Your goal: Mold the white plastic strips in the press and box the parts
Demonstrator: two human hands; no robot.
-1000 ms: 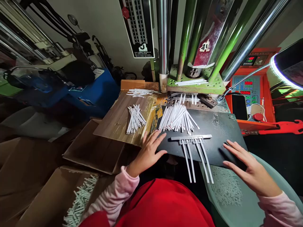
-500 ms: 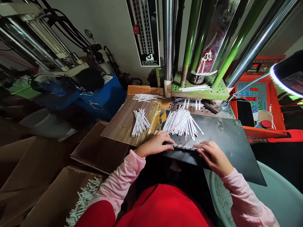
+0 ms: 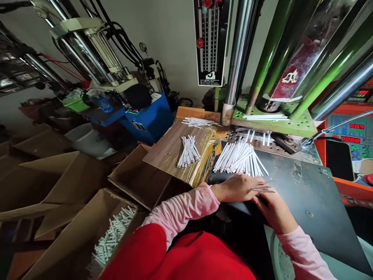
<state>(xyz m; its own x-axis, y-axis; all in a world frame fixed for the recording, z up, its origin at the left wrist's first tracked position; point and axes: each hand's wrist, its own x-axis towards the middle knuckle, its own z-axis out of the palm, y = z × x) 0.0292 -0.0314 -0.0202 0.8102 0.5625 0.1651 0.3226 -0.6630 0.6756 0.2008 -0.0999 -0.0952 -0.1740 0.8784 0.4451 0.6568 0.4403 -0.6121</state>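
Note:
My left hand and my right hand meet over the front edge of the black board. Both have closed fingers, and thin greyish strips stick out between them. Which fingers bear the strips is partly hidden. Just beyond my left hand lies a fanned pile of white strips. A smaller bundle of white strips rests on the brown wood-grain board to the left.
Behind the boards stands a press with a green plate and white strips on it. A cardboard box holding many pale strips is at lower left. At right are a phone and an orange control box. A pale tub sits under the board.
My hands were apart, with a narrow piece between them at the board's edge; now they are together. My left hand moved right toward my right hand. The view has turned left.

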